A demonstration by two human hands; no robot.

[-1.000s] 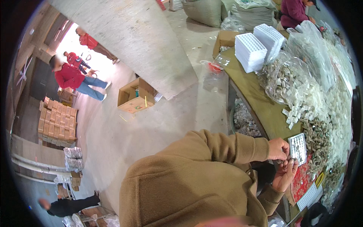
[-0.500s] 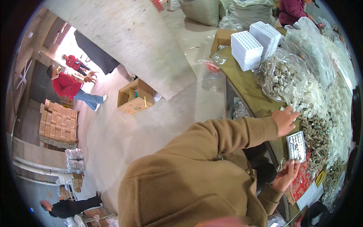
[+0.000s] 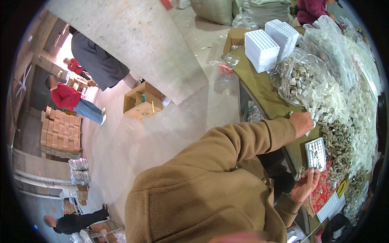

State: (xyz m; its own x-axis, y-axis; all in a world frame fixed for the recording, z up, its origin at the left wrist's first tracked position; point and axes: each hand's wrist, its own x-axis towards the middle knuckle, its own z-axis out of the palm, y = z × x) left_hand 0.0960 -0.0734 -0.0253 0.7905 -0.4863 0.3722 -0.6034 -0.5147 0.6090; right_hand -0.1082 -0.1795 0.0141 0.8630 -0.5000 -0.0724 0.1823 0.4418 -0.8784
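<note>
My left hand (image 3: 303, 123) reaches over the table edge to the pile of small white pieces (image 3: 318, 109). Its fingers are drawn together at the pile, and whatever they pinch is too small to make out. Nearer me, my right hand (image 3: 306, 185) grips the close edge of a shallow white tray (image 3: 316, 154) between thumb and fingers. Rows of small, shiny round pieces fill the tray. Beside my right thumb is a small clump of brownish, glittery bits (image 3: 299, 173). A heap of similar dull metallic pieces (image 3: 338, 141) lies just beyond the tray.
Stacks of white hole-patterned trays (image 3: 261, 50) stand at the table's far end beside an open clear bag (image 3: 298, 75) of pieces. White trays (image 3: 329, 208) and red patterned cloth (image 3: 322, 192) lie at the near end. An open carton (image 3: 142, 102) sits on the floor; other people stand beyond.
My left hand has lowered slightly onto the pile, and its spread fingers have drawn together. My right hand still grips the tray. Background people have shifted a little.
</note>
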